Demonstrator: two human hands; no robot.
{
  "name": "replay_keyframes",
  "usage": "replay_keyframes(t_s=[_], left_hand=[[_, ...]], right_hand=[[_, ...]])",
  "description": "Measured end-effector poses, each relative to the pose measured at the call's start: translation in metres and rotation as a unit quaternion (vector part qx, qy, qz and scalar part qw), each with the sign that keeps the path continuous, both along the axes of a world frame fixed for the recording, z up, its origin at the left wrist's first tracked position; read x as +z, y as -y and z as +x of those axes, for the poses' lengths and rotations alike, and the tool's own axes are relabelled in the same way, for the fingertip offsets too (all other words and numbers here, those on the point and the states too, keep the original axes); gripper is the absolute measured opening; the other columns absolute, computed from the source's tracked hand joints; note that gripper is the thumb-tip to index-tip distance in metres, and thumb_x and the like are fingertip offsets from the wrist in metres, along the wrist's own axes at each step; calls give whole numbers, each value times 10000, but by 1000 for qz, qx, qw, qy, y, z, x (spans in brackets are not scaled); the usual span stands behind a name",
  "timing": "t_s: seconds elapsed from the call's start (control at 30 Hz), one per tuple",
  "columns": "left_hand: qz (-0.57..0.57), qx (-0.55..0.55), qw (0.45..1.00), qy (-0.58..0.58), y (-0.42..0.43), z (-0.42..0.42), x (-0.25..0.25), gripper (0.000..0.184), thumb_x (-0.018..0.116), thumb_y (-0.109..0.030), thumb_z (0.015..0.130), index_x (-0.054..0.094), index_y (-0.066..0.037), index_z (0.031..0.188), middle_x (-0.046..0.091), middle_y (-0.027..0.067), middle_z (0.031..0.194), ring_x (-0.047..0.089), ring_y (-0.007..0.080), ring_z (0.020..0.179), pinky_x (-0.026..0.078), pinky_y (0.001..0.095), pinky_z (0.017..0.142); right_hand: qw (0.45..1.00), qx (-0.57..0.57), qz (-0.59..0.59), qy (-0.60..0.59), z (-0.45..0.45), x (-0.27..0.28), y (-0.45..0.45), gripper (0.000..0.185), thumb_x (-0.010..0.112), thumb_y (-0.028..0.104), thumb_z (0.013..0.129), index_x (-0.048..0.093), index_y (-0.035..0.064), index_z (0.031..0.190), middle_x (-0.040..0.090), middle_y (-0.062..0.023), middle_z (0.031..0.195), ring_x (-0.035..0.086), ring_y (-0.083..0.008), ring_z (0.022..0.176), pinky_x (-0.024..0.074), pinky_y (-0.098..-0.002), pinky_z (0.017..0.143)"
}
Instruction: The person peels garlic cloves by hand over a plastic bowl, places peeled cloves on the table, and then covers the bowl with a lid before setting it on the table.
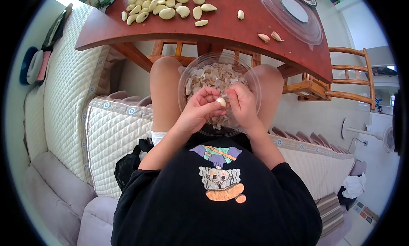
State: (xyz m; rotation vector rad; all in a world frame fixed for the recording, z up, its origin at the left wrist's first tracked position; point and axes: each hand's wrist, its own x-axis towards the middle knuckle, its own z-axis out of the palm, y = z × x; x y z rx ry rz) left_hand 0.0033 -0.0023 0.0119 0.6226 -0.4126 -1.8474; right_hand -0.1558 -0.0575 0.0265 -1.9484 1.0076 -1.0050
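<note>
A pale, peeled-looking garlic clove (221, 102) is pinched between the thumb and fingers of my left hand (199, 109). Close beside it, my right hand (243, 103) has its thumb and fingertips pressed together near the clove; what they grip, if anything, is too small to make out. Both hands are above a clear plastic bowl (182, 85) between my knees. Papery garlic skins (213, 73) fill much of that bowl, partly hidden by my hands.
On the red wooden table (238, 33) lie a heap of peeled garlic cloves (159, 3), two unpeeled cloves (264, 37), a single clove (240, 14) and a clear plastic lid (309, 31). A wooden chair (349, 82) stands right. Quilted sofa covers (115, 148) surround me.
</note>
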Motion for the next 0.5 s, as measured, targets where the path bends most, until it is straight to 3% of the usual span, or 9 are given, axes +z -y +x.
replay_keyframes(t_s=[0.27,0.5], left_hand=[[14,18,999,26,0,3,-5,245,570,14,865,501,-3,1100,588,100,1039,623,184,909,549,310,790],[-10,28,998,60,-1,4,-6,345,575,-3,877,505,12,1215,589,80,1046,605,153,922,512,294,846]], right_hand=[[999,-36,-6,-7,-2,2,4,160,563,149,888,554,24,788,533,-135,730,539,-324,657,428,-373,582],[982,-32,-140,-119,-3,-3,13,78,645,96,766,599,54,813,572,-91,828,535,-292,788,428,-381,703]])
